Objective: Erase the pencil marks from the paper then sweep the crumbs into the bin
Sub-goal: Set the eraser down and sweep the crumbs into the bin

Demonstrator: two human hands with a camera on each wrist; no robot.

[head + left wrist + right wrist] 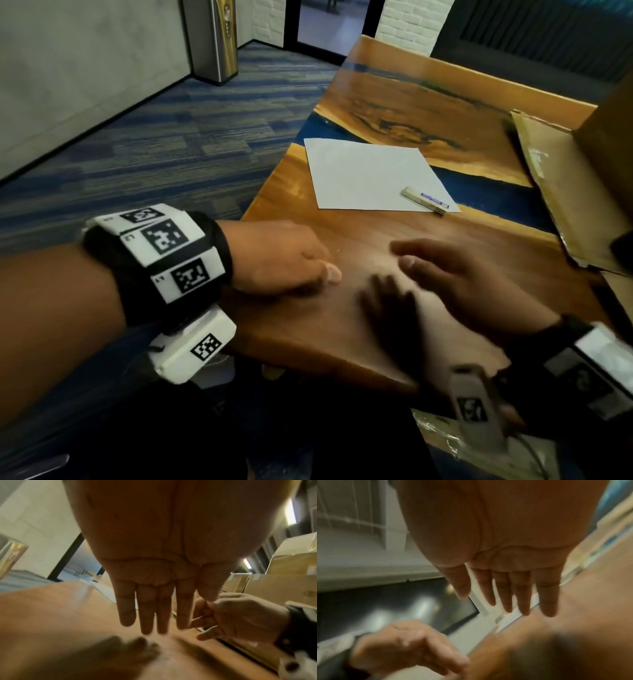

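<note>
A white sheet of paper [370, 174] lies on the wooden table [308, 329], and a white eraser in a blue-printed sleeve [425, 200] rests on its near right corner. My left hand [284, 260] is at the table's left edge, nearer to me than the paper; its fingers [147, 608] are straight and hold nothing. My right hand [459, 274] is blurred just above the bare wood to the right of the left hand. Its fingers [513, 591] are stretched out and empty. Crumbs are too small to make out.
An open cardboard box [561, 192] stands at the table's right side, its flap lying on the tabletop. A steel pedal bin [215, 41] stands on the blue carpet at the back left. The table's left and near edges drop to the floor.
</note>
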